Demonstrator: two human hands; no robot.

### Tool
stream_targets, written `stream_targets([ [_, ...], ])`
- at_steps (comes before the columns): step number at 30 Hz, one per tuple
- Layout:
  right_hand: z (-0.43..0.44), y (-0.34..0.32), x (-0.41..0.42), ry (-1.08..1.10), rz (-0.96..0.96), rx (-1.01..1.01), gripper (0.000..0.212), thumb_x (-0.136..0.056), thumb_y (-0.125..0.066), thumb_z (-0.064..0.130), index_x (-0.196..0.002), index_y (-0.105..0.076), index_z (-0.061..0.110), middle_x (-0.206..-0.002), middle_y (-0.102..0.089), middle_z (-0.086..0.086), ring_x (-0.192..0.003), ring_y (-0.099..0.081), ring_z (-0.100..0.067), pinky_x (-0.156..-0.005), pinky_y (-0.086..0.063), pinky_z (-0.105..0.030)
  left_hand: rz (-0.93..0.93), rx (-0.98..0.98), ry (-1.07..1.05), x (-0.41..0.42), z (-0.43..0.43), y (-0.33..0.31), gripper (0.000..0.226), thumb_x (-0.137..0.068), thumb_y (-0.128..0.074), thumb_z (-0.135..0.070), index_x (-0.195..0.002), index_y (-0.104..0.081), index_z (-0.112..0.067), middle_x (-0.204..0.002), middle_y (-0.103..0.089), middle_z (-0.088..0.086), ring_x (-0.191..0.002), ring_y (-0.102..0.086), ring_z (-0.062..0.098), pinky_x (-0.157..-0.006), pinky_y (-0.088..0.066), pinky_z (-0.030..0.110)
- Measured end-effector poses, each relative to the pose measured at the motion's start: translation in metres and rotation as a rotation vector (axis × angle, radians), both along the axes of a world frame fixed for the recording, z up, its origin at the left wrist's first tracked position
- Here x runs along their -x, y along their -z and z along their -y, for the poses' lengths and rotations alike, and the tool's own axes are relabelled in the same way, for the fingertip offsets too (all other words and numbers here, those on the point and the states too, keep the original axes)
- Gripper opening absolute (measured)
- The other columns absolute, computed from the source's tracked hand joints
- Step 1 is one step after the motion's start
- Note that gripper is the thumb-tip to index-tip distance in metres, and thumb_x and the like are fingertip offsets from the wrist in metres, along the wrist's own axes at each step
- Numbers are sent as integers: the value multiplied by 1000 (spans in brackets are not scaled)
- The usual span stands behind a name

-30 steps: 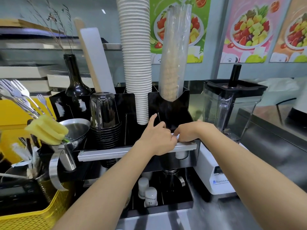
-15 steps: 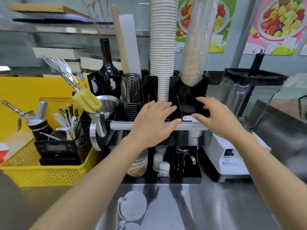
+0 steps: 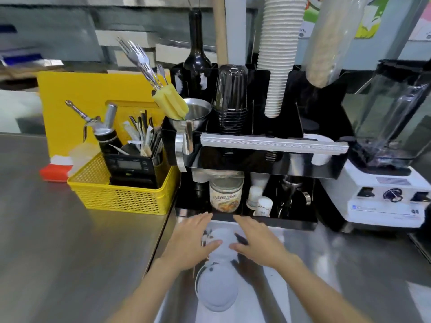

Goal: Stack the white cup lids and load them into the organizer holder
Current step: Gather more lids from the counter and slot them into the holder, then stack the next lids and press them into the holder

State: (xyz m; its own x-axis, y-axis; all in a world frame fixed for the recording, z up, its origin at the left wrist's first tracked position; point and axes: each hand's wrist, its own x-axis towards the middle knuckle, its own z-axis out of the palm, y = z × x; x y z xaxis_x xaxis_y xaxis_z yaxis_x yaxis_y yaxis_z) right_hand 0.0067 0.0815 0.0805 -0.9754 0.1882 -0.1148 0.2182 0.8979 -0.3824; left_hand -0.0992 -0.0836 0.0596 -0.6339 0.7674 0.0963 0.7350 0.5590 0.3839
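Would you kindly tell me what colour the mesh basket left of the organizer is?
The mesh basket is bright yellow, seen in the head view.

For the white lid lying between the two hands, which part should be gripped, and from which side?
Probably by its rim, pinched from the left and right. The white lid lies flat on the steel counter, so only its edge offers purchase. The left hand and right hand already flank it, fingers spread. Motion blur hides the rim's detail.

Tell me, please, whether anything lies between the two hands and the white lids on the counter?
Nothing visible does. The left hand and right hand flank the farther white lid on the steel counter, fingers open; a nearer lid lies uncovered.
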Motion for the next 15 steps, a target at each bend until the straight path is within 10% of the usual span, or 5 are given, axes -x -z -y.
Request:
stream_targets([
  [15,4,58,23,1,102,113,74,-85,-58,40,-145,-21,17,-154,-25,0,-139,-22,-19,-114,-17,-32,225,53,-53,4,1,72,73,-83,-52,-56,-142,-21,-25,-154,-20,-4,-140,-14,15,-113,-10,32],
])
